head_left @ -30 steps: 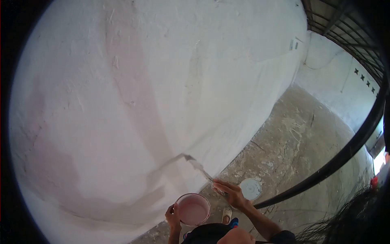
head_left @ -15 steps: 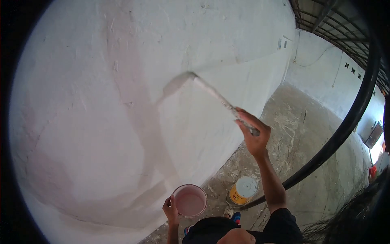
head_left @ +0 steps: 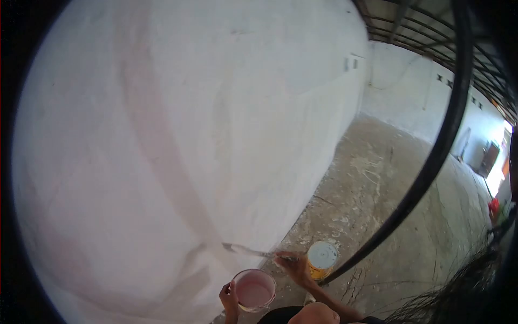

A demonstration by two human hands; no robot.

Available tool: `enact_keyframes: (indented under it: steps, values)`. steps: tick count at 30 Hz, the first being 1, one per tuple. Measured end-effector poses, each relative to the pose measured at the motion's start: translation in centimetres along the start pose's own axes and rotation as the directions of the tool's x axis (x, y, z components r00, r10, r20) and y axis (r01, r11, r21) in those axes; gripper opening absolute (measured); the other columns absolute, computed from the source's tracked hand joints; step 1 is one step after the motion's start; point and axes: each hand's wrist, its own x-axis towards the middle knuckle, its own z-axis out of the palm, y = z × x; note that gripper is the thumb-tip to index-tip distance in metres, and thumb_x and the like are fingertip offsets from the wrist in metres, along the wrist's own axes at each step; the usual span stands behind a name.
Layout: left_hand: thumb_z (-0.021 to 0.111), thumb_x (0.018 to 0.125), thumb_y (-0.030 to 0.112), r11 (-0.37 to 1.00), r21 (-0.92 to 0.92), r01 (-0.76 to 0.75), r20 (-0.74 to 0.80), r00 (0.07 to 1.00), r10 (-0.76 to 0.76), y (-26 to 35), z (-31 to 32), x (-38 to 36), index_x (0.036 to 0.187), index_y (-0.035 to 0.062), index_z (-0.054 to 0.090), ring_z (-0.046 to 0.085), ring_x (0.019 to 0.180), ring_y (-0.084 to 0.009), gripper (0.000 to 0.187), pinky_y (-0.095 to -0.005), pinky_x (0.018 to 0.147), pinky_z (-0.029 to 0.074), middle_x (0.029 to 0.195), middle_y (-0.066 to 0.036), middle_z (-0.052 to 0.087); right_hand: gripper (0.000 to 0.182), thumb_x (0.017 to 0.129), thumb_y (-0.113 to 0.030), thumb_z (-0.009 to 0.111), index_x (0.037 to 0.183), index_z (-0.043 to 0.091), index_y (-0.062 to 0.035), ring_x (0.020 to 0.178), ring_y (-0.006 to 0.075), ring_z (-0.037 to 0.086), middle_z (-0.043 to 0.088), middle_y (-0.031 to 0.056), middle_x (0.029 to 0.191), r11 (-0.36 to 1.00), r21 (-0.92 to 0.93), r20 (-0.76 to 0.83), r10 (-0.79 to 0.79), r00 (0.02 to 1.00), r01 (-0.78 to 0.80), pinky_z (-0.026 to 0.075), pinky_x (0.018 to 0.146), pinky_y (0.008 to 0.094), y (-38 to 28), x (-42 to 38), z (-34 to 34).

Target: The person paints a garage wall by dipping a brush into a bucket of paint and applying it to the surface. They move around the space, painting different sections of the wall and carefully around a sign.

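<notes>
White plastered wall (head_left: 178, 135) fills most of the view, faint pink band running top to bottom, darker damp-looking patches low at about 7 o'clock. My read: coat partly on, big areas of the wall look patchy, so plenty left.

Brush (head_left: 249, 251) sits low on the wall, lying nearly level, tip at 9 o'clock from the right hand (head_left: 291, 265), handle end inside that hand's closed fingers. Bristle end looks touching or just off the wall; blur, can't tell which.

Pink-filled bowl (head_left: 253, 290) just below the brush at 6 o'clock, left hand (head_left: 227, 297) curled on its rim at the 9 o'clock side.

Yellow paint can (head_left: 321, 258), lid on, stands on the concrete floor (head_left: 377, 216) just beside the right hand at 3 o'clock. Dark curved bar (head_left: 426, 162) sweeps past it.
</notes>
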Motion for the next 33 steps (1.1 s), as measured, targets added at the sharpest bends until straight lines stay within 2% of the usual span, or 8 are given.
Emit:
enact_keyframes:
  steps: [2, 4, 8, 13, 22, 25, 28, 33]
  values:
    - [0.066, 0.089, 0.039, 0.999, 0.045, -0.003, 0.058, 0.998, 0.000, 1.1, -0.3, 0.2, 0.097, -0.0048, 0.069, 0.040, 0.057, -0.0089, 0.045, -0.0288, 0.050, 0.032, 0.059, 0.001, 0.046, 0.030, 0.089, -0.019, 0.070, 0.111, 0.067, 0.0006, 0.085, 0.0117, 0.066, 0.071, 0.0081, 0.090, 0.982, 0.182, -0.085, 0.074, 0.994, -0.057, 0.053, 0.076, 0.0256, 0.0, -2.4, -0.7]
    - [0.067, 0.088, 0.041, 0.995, 0.090, -0.040, 0.091, 0.995, 0.032, 1.2, -0.1, 0.2, 0.091, -0.0033, 0.071, 0.044, 0.054, -0.0109, 0.045, -0.0317, 0.050, 0.036, 0.059, -0.002, 0.054, 0.033, 0.091, -0.020, 0.067, 0.111, 0.063, 0.0061, 0.084, 0.0175, 0.067, 0.069, 0.0127, 0.094, 0.789, 0.599, -0.192, 0.307, 0.932, -0.136, 0.056, 0.082, 0.0298, -0.5, -5.5, -2.3]
    - [0.068, 0.087, 0.041, 0.993, 0.083, -0.089, 0.211, 0.975, 0.069, -0.1, 4.6, -1.3, 0.089, -0.0024, 0.070, 0.046, 0.054, -0.0105, 0.043, -0.0306, 0.050, 0.038, 0.059, -0.002, 0.056, 0.034, 0.092, -0.019, 0.065, 0.113, 0.059, 0.0077, 0.087, 0.0205, 0.068, 0.067, 0.0121, 0.100, 0.710, 0.704, -0.378, 0.402, 0.834, -0.022, 0.060, 0.081, 0.0363, 0.2, -12.6, -9.4]
    - [0.069, 0.087, 0.038, 0.921, 0.154, -0.358, 0.498, 0.833, 0.240, -0.3, 14.1, -6.8, 0.090, 0.0012, 0.070, 0.052, 0.054, -0.0112, 0.037, -0.0316, 0.052, 0.043, 0.059, -0.004, 0.060, 0.032, 0.092, -0.021, 0.065, 0.108, 0.061, 0.0058, 0.083, 0.0241, 0.070, 0.067, 0.0151, 0.098, 0.759, 0.650, -0.599, 0.474, 0.645, 0.046, 0.061, 0.078, 0.0387, -0.6, -22.3, -20.4]
    - [0.060, 0.095, 0.027, 0.946, -0.290, -0.143, 0.788, 0.526, 0.321, 11.6, 28.6, -29.7, 0.102, -0.0044, 0.064, 0.055, 0.081, -0.0126, 0.032, -0.0276, 0.075, 0.046, 0.087, -0.007, 0.063, 0.032, 0.092, -0.021, 0.066, 0.104, 0.063, 0.0084, 0.083, 0.0233, 0.068, 0.066, 0.0145, 0.095, 0.903, 0.365, -0.917, 0.307, 0.253, 0.227, 0.060, 0.077, 0.0394, -3.6, -40.4, -33.9]
    - [0.059, 0.096, 0.025, 0.894, -0.346, -0.284, 0.790, 0.426, 0.441, 16.0, 31.8, -35.9, 0.108, -0.0061, 0.062, 0.055, 0.087, -0.0113, 0.034, -0.0269, 0.080, 0.046, 0.094, -0.008, 0.064, 0.031, 0.092, -0.020, 0.065, 0.107, 0.062, 0.0067, 0.086, 0.0233, 0.068, 0.066, 0.0159, 0.098, 0.922, 0.271, -0.960, 0.235, 0.154, 0.279, 0.059, 0.078, 0.0397, -5.8, -43.8, -36.0]
    - [0.062, 0.095, 0.025, 0.870, -0.420, -0.257, 0.769, 0.408, 0.492, 20.7, 33.5, -41.1, 0.104, -0.0051, 0.064, 0.051, 0.073, -0.0072, 0.031, -0.0237, 0.066, 0.044, 0.078, -0.003, 0.060, 0.028, 0.093, -0.020, 0.064, 0.108, 0.062, 0.0038, 0.089, 0.0239, 0.068, 0.067, 0.0170, 0.100, 0.940, 0.167, -0.985, 0.150, 0.081, 0.299, 0.059, 0.079, 0.0392, -8.5, -45.0, -37.6]
    - [0.064, 0.094, 0.023, 0.850, -0.471, -0.238, 0.796, 0.301, 0.525, 29.3, 40.9, -42.4, 0.101, -0.0029, 0.065, 0.031, 0.054, 0.0003, 0.027, -0.0214, 0.045, 0.022, 0.059, 0.008, 0.040, 0.028, 0.093, -0.021, 0.063, 0.109, 0.060, 0.0022, 0.094, 0.0262, 0.068, 0.066, 0.0195, 0.105, 0.977, -0.012, -0.998, -0.026, 0.063, 0.212, 0.060, 0.080, 0.0382, -12.7, -39.1, -42.3]
